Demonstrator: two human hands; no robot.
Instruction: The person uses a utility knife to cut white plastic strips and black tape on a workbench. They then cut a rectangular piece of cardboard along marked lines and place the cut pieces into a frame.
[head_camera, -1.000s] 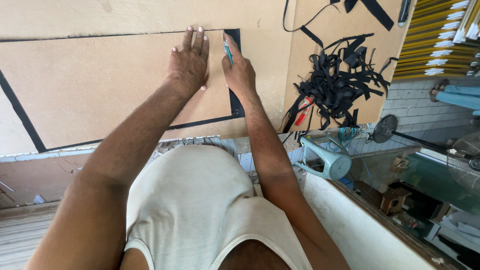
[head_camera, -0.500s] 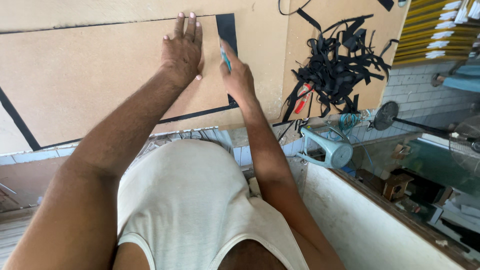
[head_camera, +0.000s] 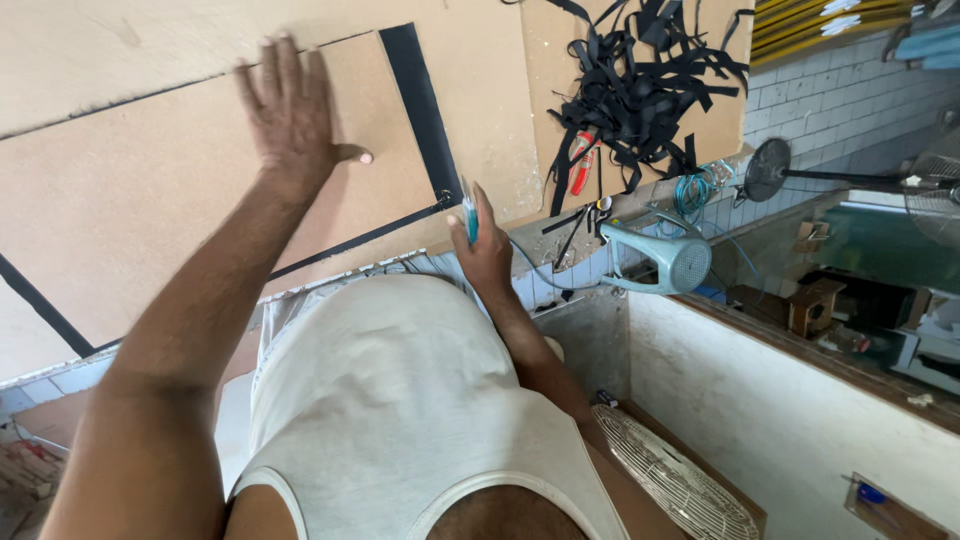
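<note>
We had one view only, from the head, looking steeply down past the chest and both forearms onto the tan board (head_camera: 150, 200) at close range. The frame tilted right, catching the tiled wall (head_camera: 850, 100) further off. No second view shared it.

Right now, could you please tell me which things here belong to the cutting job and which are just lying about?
In use: left hand flat on the tan board; right hand gripping the blue cutter; black strip.

Lying about: black offcuts, red-handled tool, teal stool, fan.

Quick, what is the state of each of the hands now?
Left hand: open, flat on the brown board.
Right hand: closed, holding a blue cutter.
</note>
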